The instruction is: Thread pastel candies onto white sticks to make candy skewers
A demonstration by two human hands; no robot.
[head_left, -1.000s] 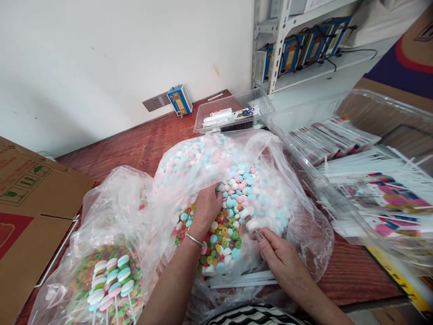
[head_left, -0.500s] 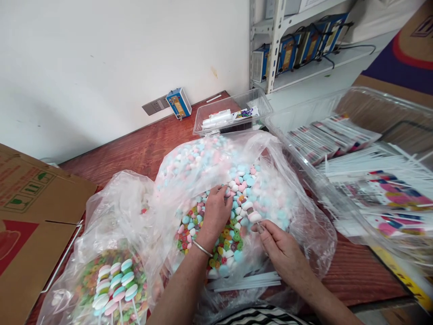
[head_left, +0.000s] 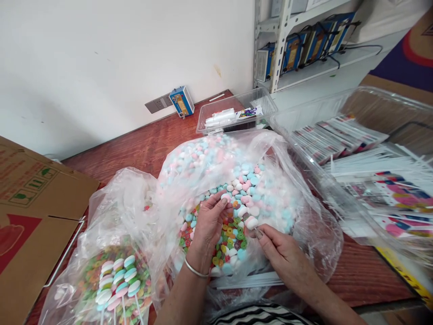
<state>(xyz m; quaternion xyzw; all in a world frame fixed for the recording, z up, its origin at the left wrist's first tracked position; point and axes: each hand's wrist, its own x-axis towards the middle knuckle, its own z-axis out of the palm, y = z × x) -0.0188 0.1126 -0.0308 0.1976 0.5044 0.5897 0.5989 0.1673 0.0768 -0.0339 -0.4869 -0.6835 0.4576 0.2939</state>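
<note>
A big clear plastic bag (head_left: 304, 216) lies open on the wooden table (head_left: 142, 144), full of pink, blue and white candies (head_left: 246, 180) and small coloured rings (head_left: 233, 234). My left hand (head_left: 208, 223) is inside it, fingers pinched on a pink candy (head_left: 225, 197). My right hand (head_left: 280, 253) rests at the bag's near edge, closed on a thin stick with a white and pink candy (head_left: 251, 222) on its tip. White sticks (head_left: 243, 280) lie under the bag near my right wrist.
A second bag (head_left: 111, 275) at the near left holds finished candy lollipops. Cardboard boxes (head_left: 30, 198) stand at the left. A clear tray (head_left: 237, 113) sits at the back, and a large clear bin (head_left: 358, 162) of wrappers and sticks at the right. Metal shelving (head_left: 280, 40) is behind.
My left hand has drawn back toward me from the pile and now pinches a pink candy. My right hand with the stick has stayed almost still.
</note>
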